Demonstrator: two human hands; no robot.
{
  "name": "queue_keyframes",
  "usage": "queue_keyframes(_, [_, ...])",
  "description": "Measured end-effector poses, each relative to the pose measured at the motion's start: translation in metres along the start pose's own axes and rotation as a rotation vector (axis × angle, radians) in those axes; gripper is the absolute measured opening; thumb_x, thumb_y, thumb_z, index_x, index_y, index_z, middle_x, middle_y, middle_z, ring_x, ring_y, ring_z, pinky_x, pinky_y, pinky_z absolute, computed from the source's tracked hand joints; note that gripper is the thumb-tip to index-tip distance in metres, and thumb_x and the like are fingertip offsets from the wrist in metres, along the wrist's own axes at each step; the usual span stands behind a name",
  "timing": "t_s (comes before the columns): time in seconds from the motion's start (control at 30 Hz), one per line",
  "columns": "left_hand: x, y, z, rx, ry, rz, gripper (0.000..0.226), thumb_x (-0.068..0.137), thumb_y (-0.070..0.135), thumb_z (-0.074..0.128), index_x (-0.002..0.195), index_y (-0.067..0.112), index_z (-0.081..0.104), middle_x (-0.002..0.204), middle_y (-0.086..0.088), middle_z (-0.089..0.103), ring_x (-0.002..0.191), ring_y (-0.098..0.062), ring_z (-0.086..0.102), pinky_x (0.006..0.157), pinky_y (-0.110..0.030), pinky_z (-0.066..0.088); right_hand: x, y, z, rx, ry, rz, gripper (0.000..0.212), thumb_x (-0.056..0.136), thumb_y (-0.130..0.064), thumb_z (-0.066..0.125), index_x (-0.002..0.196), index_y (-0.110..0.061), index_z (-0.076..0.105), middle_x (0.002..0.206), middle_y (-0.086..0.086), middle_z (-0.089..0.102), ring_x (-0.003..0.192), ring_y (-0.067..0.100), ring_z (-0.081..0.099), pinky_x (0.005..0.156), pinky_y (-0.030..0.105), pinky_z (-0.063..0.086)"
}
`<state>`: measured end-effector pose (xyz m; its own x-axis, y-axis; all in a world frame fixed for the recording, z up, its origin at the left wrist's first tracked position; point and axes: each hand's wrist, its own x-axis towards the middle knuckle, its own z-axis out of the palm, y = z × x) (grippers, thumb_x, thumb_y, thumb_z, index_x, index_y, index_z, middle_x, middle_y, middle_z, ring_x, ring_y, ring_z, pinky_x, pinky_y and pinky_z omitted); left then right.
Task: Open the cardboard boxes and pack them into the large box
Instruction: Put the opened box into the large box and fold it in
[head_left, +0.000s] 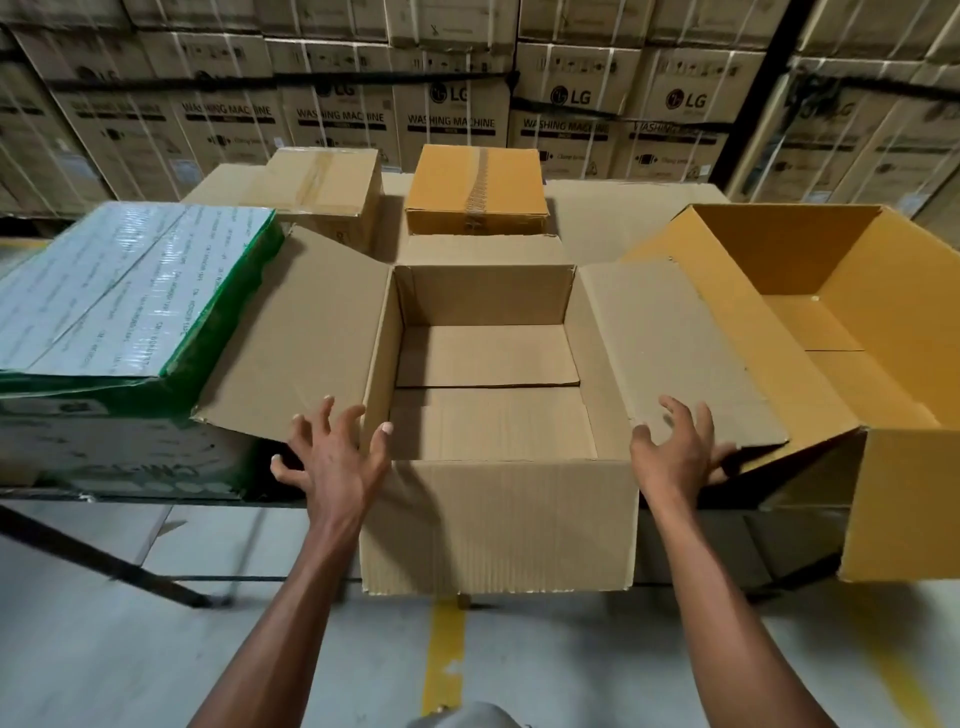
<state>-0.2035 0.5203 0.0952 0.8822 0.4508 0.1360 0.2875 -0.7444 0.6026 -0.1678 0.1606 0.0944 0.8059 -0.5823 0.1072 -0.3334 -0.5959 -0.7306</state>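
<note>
Reaching toward the open plain-brown corrugated cardboard box at the table's near edge, flaps splayed to all four sides, interior empty. Left hand hovers with fingers spread over the left flap, gripping nothing; right hand likewise spread, fingertips at the right flap's near corner, contact uncertain. Judgement: empty box should be light, walls fairly stiff, flaps floppy at the creases; best held by the two side walls below the flap folds, not by the flaps. Large yellow-brown open cardboard box sits just beside it, right. Two taped small cardboard boxes wait behind.
</note>
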Motion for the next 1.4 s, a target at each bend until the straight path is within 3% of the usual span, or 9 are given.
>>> queue_keyframes(0.1, [-0.004,0.003,0.002,-0.031,0.029,-0.043,0.042,0.092,0.056,0.061,0.128,0.035,0.061,0.168,0.004,0.014,0.154,-0.039,-0.004,0.112,-0.075,0.007,0.006,0.007,-0.007,0.165,-0.02,0.045,0.045,0.091,-0.019,0.068,0.132,-0.034,0.057,0.161,0.0,0.032,0.144,0.03,0.04,0.115,0.053,0.034])
queue_keyframes(0.23, [-0.003,0.011,0.001,-0.119,0.096,-0.066,0.037,0.092,0.05,0.064,0.125,0.035,0.062,0.169,0.008,0.006,0.153,-0.041,-0.008,0.112,-0.076,0.013,0.012,0.013,-0.015,0.326,-0.039,0.077,0.048,0.092,-0.012,0.066,0.135,-0.03,0.057,0.154,-0.001,0.041,0.136,0.024,0.047,0.108,0.044,0.045])
queue_keyframes(0.43, [0.005,0.015,-0.003,-0.24,0.16,0.047,0.037,0.09,0.039,0.072,0.125,0.033,0.062,0.165,0.006,0.024,0.151,-0.033,0.015,0.109,-0.071,0.029,0.02,0.0,-0.029,0.482,-0.003,0.07,0.044,0.093,-0.007,0.065,0.133,-0.026,0.059,0.151,-0.001,0.04,0.131,0.02,0.049,0.104,0.039,0.046])
queue_keyframes(0.63, [0.008,0.029,-0.027,-0.293,0.29,0.158,0.042,0.089,0.027,0.074,0.129,0.029,0.062,0.152,0.007,0.045,0.139,-0.02,0.035,0.108,-0.05,0.037,0.03,-0.017,-0.044,0.455,0.03,-0.13,0.046,0.09,0.001,0.067,0.129,-0.024,0.063,0.152,-0.003,0.039,0.132,0.019,0.05,0.1,0.031,0.047])
queue_keyframes(0.77, [0.024,0.043,-0.048,-0.22,0.335,0.316,0.046,0.086,0.017,0.076,0.13,0.02,0.064,0.143,-0.002,0.056,0.132,-0.02,0.047,0.109,-0.038,0.037,0.045,-0.032,-0.06,0.389,0.063,-0.304,0.048,0.091,0.001,0.066,0.13,-0.026,0.063,0.154,-0.004,0.04,0.126,0.022,0.056,0.093,0.035,0.052])
queue_keyframes(0.97, [0.046,0.058,-0.08,-0.066,0.229,0.389,0.047,0.088,0.019,0.075,0.133,0.024,0.061,0.136,-0.002,0.063,0.126,-0.023,0.055,0.102,-0.049,0.048,0.07,-0.053,-0.093,0.182,0.059,-0.54,0.043,0.094,-0.002,0.062,0.132,-0.022,0.065,0.144,-0.001,0.056,0.119,0.016,0.058,0.092,0.034,0.052])
queue_keyframes(1.17, [0.053,0.071,-0.109,0.102,0.157,0.397,0.046,0.089,0.021,0.074,0.133,0.03,0.062,0.135,-0.005,0.065,0.122,-0.028,0.061,0.087,-0.054,0.057,0.108,-0.071,-0.119,-0.074,-0.303,-0.499,0.033,0.095,-0.017,0.068,0.124,-0.033,0.07,0.122,-0.01,0.071,0.109,0.014,0.066,0.091,0.032,0.052])
queue_keyframes(1.27, [0.074,0.069,-0.119,0.094,-0.054,0.367,0.048,0.091,0.02,0.072,0.135,0.032,0.058,0.14,0.0,0.062,0.126,-0.023,0.059,0.093,-0.05,0.056,0.129,-0.084,-0.117,-0.179,-0.469,-0.477,0.025,0.094,-0.024,0.071,0.118,-0.034,0.073,0.126,-0.007,0.069,0.109,0.011,0.061,0.092,0.033,0.049])
queue_keyframes(1.4, [0.112,0.076,-0.123,0.122,-0.352,0.373,0.049,0.092,0.013,0.071,0.138,0.021,0.057,0.141,-0.001,0.06,0.124,-0.024,0.06,0.101,-0.045,0.052,0.15,-0.106,-0.108,-0.228,-0.546,-0.495,0.025,0.095,-0.024,0.071,0.12,-0.025,0.074,0.125,-0.001,0.07,0.111,0.015,0.06,0.094,0.031,0.044])
